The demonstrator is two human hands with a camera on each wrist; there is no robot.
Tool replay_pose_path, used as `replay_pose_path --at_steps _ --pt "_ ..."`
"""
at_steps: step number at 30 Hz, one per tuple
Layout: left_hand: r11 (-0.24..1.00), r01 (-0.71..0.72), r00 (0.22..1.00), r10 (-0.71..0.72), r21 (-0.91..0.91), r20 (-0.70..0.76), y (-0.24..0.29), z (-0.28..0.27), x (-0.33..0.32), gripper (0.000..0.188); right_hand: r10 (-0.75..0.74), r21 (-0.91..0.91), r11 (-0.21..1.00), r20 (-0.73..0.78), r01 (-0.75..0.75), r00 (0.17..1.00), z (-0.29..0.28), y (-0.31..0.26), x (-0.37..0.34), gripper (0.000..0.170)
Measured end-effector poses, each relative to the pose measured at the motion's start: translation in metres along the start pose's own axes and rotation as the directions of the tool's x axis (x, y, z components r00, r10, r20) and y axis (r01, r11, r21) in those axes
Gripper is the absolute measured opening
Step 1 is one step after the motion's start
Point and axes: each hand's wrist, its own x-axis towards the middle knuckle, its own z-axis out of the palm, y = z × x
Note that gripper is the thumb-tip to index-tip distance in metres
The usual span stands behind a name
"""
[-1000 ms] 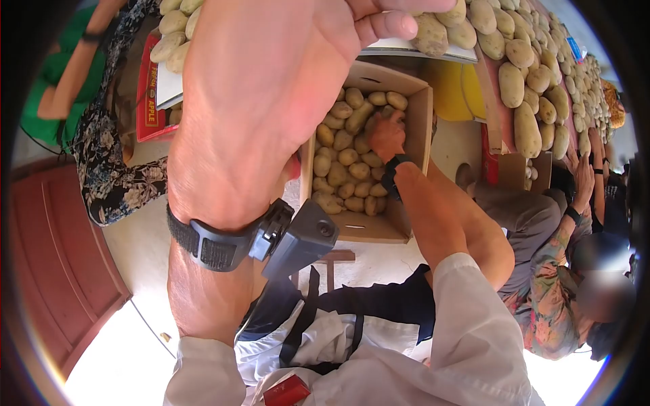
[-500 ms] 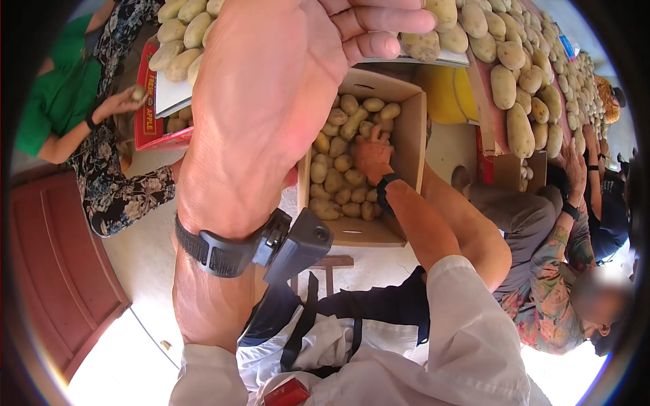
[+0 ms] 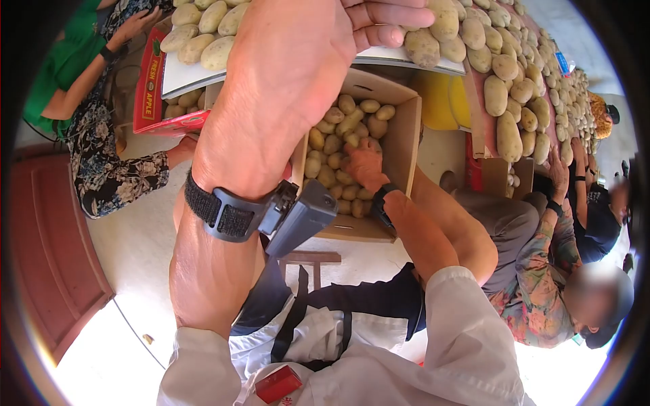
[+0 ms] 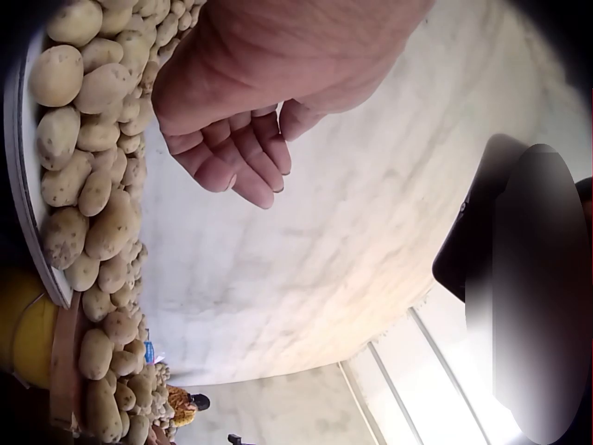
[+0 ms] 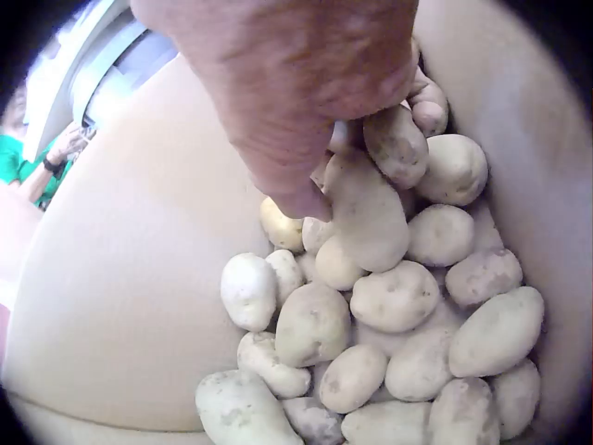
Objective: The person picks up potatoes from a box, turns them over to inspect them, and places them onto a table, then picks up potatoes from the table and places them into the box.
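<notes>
My left hand [image 3: 308, 40] is raised close before the head camera, fingers loosely extended and holding nothing. In the left wrist view that hand [image 4: 269, 79] hangs beside a pile of potatoes [image 4: 107, 88], with a pale wall behind. Down inside a cardboard box [image 3: 401, 139] on the floor side, my right hand [image 3: 366, 166] works among loose potatoes [image 3: 332, 143]. Seen from the right wrist, my right hand [image 5: 296, 83] has its thumb against a long potato [image 5: 369, 218] and curled fingertips [image 5: 429, 113] around a smaller potato [image 5: 397, 148]. Part of the grip is hidden behind the hand.
Potatoes [image 3: 504, 88] cover the table to the right; a white board [image 3: 177, 76] at left carries more. A red apple carton [image 3: 150, 88] stands below it. There is a yellow bucket [image 3: 440, 101] behind the box. People sit on both sides.
My right hand has shifted left and toward me within the box, its fingers now curled down among the potatoes. The left hand stays raised. The person in green has moved an arm.
</notes>
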Motion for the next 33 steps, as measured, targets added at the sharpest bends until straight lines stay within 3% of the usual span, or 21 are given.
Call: replay_pose_path --at_steps 2,4,5,7,8,10,13,15,17,18,20,21,23,24,26,27,31,33 --pt "0.999 0.003 0.999 -0.001 0.045 -0.039 0.000 0.007 0.002 0.031 -0.020 -0.014 1.000 0.012 0.020 1.000 0.008 0.004 -0.006 0.038" --pt "0.995 0.055 0.960 -0.031 0.079 -0.278 0.001 0.018 0.004 0.030 -0.102 0.068 0.993 0.029 0.100 0.994 0.025 0.006 -0.013 0.027" --pt "0.995 0.052 0.959 -0.028 0.080 -0.280 0.002 0.013 0.004 0.030 -0.105 0.067 0.992 0.030 0.103 0.994 0.023 0.003 -0.018 0.027" --pt "0.999 -0.006 0.999 0.008 0.038 -0.053 0.002 -0.002 0.001 0.031 -0.117 0.169 0.978 -0.022 0.119 0.993 0.015 -0.006 -0.034 0.023" --pt "0.999 -0.012 0.999 0.013 0.032 -0.048 0.001 0.000 0.000 0.031 -0.115 0.160 0.980 -0.025 0.117 0.993 0.020 -0.007 -0.040 0.023" --pt "1.000 0.001 0.968 0.007 0.031 -0.251 0.004 0.009 0.002 0.024 -0.111 0.307 0.947 0.053 0.089 0.992 0.029 -0.008 -0.041 0.023" --pt "0.992 -0.039 0.993 0.051 0.117 -0.104 0.007 -0.011 0.003 0.028 -0.111 0.474 0.876 0.008 0.094 0.994 0.016 -0.019 -0.052 0.022" --pt "0.992 -0.057 0.990 0.071 0.114 -0.124 0.010 -0.013 0.002 0.026 -0.126 0.528 0.842 -0.012 0.113 0.992 0.009 -0.020 -0.053 0.021" --pt "0.995 -0.029 0.970 0.050 0.092 -0.240 0.012 -0.016 0.001 0.026 -0.194 0.663 0.739 0.035 0.122 0.980 -0.012 -0.023 -0.060 0.021" --pt "0.994 -0.037 0.961 0.063 0.102 -0.268 0.014 -0.015 0.000 0.025 -0.193 0.652 0.746 0.018 0.135 0.981 -0.030 -0.027 -0.066 0.021" --pt "0.995 -0.043 0.959 0.067 0.093 -0.275 0.017 -0.016 -0.002 0.025 -0.168 0.757 0.654 0.145 0.000 0.975 -0.059 -0.033 -0.075 0.019" --pt "0.996 -0.029 0.952 0.053 0.083 -0.302 0.018 -0.015 -0.003 0.026 -0.168 0.751 0.660 0.131 0.013 0.977 -0.061 -0.029 -0.075 0.019" --pt "0.996 -0.044 0.941 0.069 0.084 -0.330 0.018 -0.014 -0.003 0.028 -0.232 0.856 0.512 0.214 -0.068 0.949 -0.064 -0.017 -0.075 0.018" --pt "0.997 -0.045 0.931 0.063 0.060 -0.360 0.019 -0.015 -0.004 0.031 -0.233 0.853 0.518 0.206 -0.058 0.950 -0.088 -0.022 -0.079 0.018" --pt "0.998 -0.056 0.921 0.065 0.034 -0.384 0.019 -0.015 -0.005 0.033 -0.121 0.901 0.315 0.350 -0.299 0.929 -0.142 -0.030 -0.094 0.020" --pt "0.998 -0.064 0.913 0.066 0.018 -0.403 0.018 -0.013 -0.005 0.036 -0.122 0.902 0.320 0.344 -0.291 0.931 -0.163 -0.029 -0.095 0.020" --pt "0.995 -0.088 0.904 0.065 -0.036 -0.423 0.015 -0.015 -0.004 0.043 -0.175 0.980 0.183 0.112 -0.080 0.978 -0.257 -0.024 -0.093 0.027" --pt "0.996 -0.081 0.905 0.058 -0.038 -0.420 0.014 -0.012 -0.003 0.044 -0.123 0.994 0.105 -0.024 0.037 0.992 -0.313 -0.029 -0.086 0.024"
